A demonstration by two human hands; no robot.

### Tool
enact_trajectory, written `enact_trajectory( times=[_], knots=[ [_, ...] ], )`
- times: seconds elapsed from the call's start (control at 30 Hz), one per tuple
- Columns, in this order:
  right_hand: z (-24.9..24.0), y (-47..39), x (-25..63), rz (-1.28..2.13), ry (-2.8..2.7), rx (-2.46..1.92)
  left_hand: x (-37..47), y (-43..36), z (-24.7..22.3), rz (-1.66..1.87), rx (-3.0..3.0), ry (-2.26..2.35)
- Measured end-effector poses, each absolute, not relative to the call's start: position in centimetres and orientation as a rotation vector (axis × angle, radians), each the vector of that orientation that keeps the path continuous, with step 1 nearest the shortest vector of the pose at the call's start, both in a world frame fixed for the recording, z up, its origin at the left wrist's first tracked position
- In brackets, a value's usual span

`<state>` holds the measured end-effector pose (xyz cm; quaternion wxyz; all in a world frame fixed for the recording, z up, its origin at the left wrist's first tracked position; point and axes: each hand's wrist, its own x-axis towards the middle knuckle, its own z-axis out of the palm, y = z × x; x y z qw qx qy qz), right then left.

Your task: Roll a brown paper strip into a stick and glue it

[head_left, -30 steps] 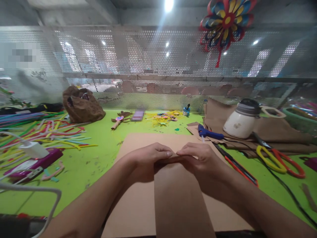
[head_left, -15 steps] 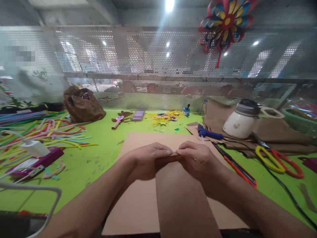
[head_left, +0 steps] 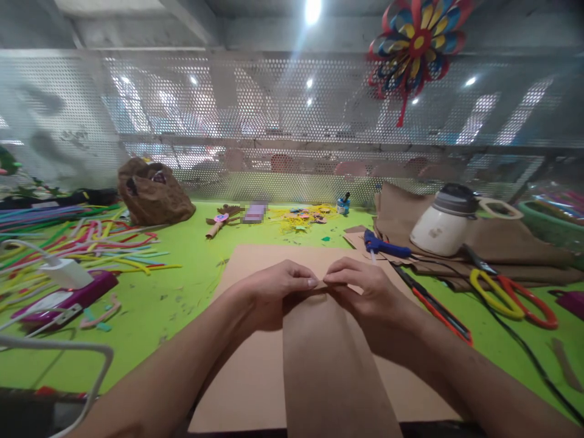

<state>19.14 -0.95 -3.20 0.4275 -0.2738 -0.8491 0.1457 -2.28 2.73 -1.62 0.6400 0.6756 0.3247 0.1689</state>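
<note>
A long strip of brown kraft paper (head_left: 331, 359) runs from my hands down toward the near edge. Its far end is pinched between the thumbs and fingers of my left hand (head_left: 278, 292) and my right hand (head_left: 362, 286), whose fingertips almost meet. A narrow fold or roll shows along that end; the fingers hide most of it. Beneath the strip lies a large tan board (head_left: 241, 377). Beyond my right hand rests a blue glue gun (head_left: 387, 245), and a red-and-black utility knife (head_left: 438, 307) lies beside my right forearm.
Yellow-and-orange scissors (head_left: 513, 298) and a white jar (head_left: 442, 222) with a grey lid stand right, by folded brown paper (head_left: 524, 243). On the left are a purple power strip (head_left: 68, 301), a white cable and colourful pipe cleaners (head_left: 104, 240). A perforated panel (head_left: 255, 115) rises behind.
The strip has shifted slightly left, and its pinched end has turned a little under my fingers. Both hands keep their grip in nearly the same place.
</note>
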Motion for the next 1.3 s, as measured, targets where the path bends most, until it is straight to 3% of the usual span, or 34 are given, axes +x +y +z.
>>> enact_trajectory(
  times=[0.23, 0.37, 0.73, 1.3],
  knots=[
    [-2.9, -1.3, 19.1, 1.112, -1.655, -1.069, -1.6, 2.6, -0.9, 0.338, 2.130, 0.935],
    [-2.7, -1.1, 19.0, 1.315, -1.593, -1.192, -1.5, 1.8, -0.2, 0.326, 2.375, 0.928],
    [-0.1, -2.0, 20.6, 0.734, -1.972, -1.140, -1.4, 0.8, 0.6, 0.437, 2.711, 0.869],
    [-0.3, -2.1, 19.8, 0.614, -1.892, -1.042, -1.5, 0.7, 0.5, 0.507, 2.782, 0.850]
  ],
)
